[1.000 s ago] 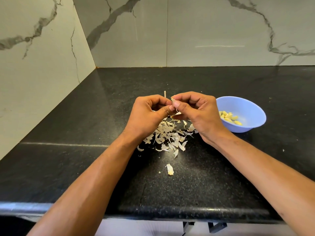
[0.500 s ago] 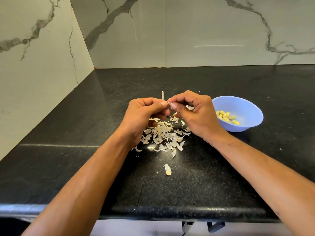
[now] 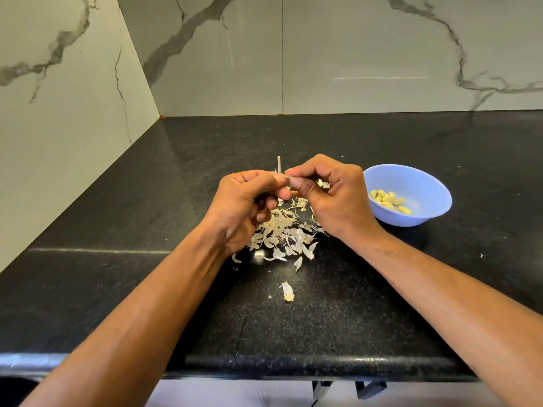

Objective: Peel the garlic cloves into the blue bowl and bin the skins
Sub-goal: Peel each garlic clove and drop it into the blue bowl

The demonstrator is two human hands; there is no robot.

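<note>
On the black speckled stone bench [image 3: 367,304] your pile of dry papery garlic skins [image 3: 283,236] is not binned. The round blue plastic bowl [image 3: 423,183] holds several peeled yellow cloves [image 3: 389,198]. Your left hand [image 3: 244,207] and right hand [image 3: 332,198] fingers pinch something small between them; I cannot tell whether it is a clove.

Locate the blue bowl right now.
In the head view, the blue bowl sits on the black counter at right, just beyond the right hand, holding peeled cloves.
</note>
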